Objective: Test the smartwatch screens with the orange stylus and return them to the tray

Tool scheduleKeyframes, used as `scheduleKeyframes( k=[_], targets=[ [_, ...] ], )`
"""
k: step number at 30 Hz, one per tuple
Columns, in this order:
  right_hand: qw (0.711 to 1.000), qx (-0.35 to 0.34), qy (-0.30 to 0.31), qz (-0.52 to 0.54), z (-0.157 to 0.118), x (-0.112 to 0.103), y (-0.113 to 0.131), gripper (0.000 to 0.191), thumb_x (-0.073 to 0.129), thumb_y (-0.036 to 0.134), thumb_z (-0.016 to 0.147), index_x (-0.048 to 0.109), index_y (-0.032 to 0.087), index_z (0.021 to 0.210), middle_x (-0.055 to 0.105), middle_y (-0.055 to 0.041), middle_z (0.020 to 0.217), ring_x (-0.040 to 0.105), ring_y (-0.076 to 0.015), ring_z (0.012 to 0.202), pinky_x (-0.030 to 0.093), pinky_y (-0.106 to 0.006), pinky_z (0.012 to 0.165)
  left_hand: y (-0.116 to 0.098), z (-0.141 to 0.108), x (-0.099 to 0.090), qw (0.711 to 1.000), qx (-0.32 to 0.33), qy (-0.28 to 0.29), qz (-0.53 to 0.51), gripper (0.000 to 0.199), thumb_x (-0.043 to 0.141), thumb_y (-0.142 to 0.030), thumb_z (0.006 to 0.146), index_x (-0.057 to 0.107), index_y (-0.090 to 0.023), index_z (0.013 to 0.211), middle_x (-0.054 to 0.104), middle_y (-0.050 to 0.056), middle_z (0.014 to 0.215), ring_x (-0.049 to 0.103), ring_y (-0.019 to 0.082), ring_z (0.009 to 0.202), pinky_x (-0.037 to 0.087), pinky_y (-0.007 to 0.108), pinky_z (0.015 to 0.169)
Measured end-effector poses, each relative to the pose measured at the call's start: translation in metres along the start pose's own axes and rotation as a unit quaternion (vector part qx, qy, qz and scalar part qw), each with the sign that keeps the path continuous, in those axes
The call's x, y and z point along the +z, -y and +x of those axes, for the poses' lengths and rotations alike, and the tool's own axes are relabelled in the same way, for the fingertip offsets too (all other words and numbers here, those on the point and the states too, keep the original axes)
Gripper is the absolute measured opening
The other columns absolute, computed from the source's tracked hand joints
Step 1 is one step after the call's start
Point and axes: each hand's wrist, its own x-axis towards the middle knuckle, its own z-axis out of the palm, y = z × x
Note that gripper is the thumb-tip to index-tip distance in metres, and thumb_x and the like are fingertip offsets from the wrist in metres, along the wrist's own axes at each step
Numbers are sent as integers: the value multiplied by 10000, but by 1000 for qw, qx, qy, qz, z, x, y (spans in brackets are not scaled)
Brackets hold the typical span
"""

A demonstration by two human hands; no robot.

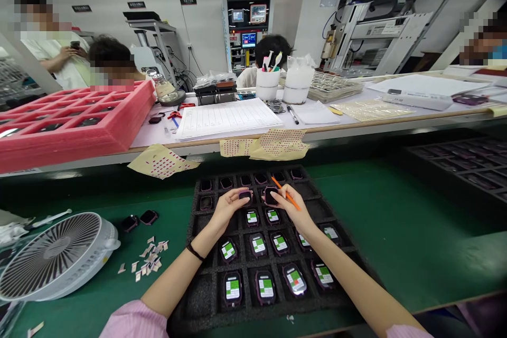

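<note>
Left hand: the left hand (226,208) pinches one dark watch (245,195) between thumb and fingers, over the second row from the far side of the tray.
Right hand: the right hand (293,208) grips a second watch (270,196) just right of the first, with one orange stick (287,194) also in its fingers, slanting to the far left.
Wrist: one black band (195,252), on the left.
Tray: one black foam tray (198,297) lies under both hands on the green counter (376,216).
Dark watches in tray: six in the far row (226,183), one more (206,203) at the left of the second row.
Lit watches in tray: eleven with green and white screens (258,244) show, two, five and four by row towards the near side; one near-row screen has a red patch.
Left on counter: two dark watches (149,216), one fan (59,253), and a scatter of small strips (151,259), too overlapped to count.
Far right: one more dark tray (443,179) of watches, too dim to count.
Raised shelf (154,135): one pink foam tray (91,137) at left, two white cups (296,84) mid-way, one black pen (293,115).
People: four, beyond the shelf.
</note>
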Motion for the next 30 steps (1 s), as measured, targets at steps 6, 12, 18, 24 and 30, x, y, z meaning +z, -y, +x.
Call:
scheduleKeyframes(
  k=[6, 12, 18, 24, 30],
  targets=[
    [1000, -9, 4, -3, -1, 1, 0, 475, 745, 463, 669, 337, 222, 639, 530, 34, 697, 633, -192, 724, 529, -358, 718, -7, -5, 6, 993, 104, 18, 56, 304, 743, -266, 685, 675, -146, 955, 706, 84, 1047, 652, 209, 1009, 490, 372, 977],
    [993, -88, 2, -81, 1, -1, -5, 462, 744, 422, 681, 341, 220, 581, 590, 5, 655, 640, -223, 834, 484, -340, 790, -10, -12, 8, 977, 170, 19, 129, 250, 693, -292, 755, 691, -156, 964, 707, 77, 1045, 660, 211, 995, 514, 360, 953],
    [989, -101, 74, -77, -5, 3, 4, 476, 720, 380, 720, 307, 224, 543, 716, -103, 938, 652, -292, 999, 451, -451, 936, -10, -13, 8, 971, 188, 20, 144, 245, 674, -316, 776, 695, -175, 976, 708, 67, 1046, 659, 211, 1001, 510, 363, 964],
    [989, -97, 54, -93, -7, 4, 9, 511, 738, 398, 682, 291, 227, 503, 723, -123, 936, 640, -325, 1030, 475, -453, 909, -10, -13, 7, 971, 186, 13, 149, 261, 675, -333, 772, 695, -171, 976, 707, 72, 1045, 661, 214, 995, 515, 364, 954],
    [984, -124, 28, -123, -4, 1, 6, 553, 731, 423, 682, 255, 228, 480, 659, -59, 681, 674, -302, 909, 488, -404, 831, -11, -12, 7, 974, 179, 1, 138, 252, 689, -314, 754, 697, -164, 956, 709, 76, 1037, 662, 210, 984, 517, 367, 949]
  ],
)
